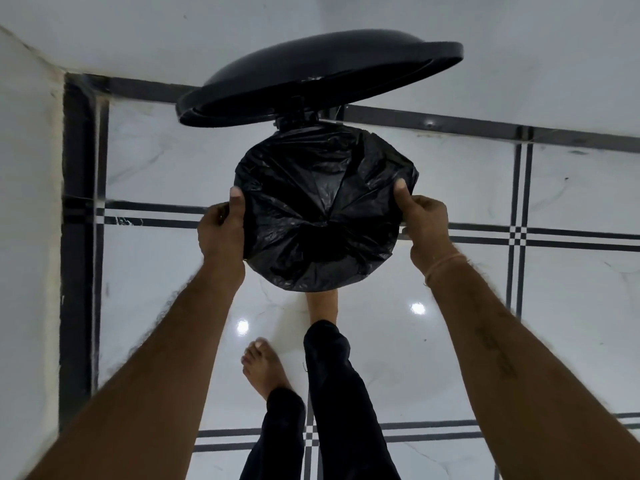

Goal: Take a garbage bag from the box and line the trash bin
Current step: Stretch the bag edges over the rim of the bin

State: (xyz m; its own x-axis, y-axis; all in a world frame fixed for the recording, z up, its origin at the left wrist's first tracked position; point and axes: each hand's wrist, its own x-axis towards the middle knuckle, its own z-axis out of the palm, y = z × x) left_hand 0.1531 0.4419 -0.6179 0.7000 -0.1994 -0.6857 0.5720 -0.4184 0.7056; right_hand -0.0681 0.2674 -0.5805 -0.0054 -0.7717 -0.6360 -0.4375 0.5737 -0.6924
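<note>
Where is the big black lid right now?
In the head view the lid is at the top middle, tipped up open just above and behind the garbage bag, in front of the white wall.

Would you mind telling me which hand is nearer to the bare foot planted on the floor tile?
Left. The left hand grips the garbage bag at its left edge, ahead of the foot and slightly to its left; the right hand grips the opposite edge, farther right.

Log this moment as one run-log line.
garbage bag: spread over the opening, centre puckered | left hand: grips its edge | right hand: grips opposite edge | lid: raised | foot: forward under bag
</note>
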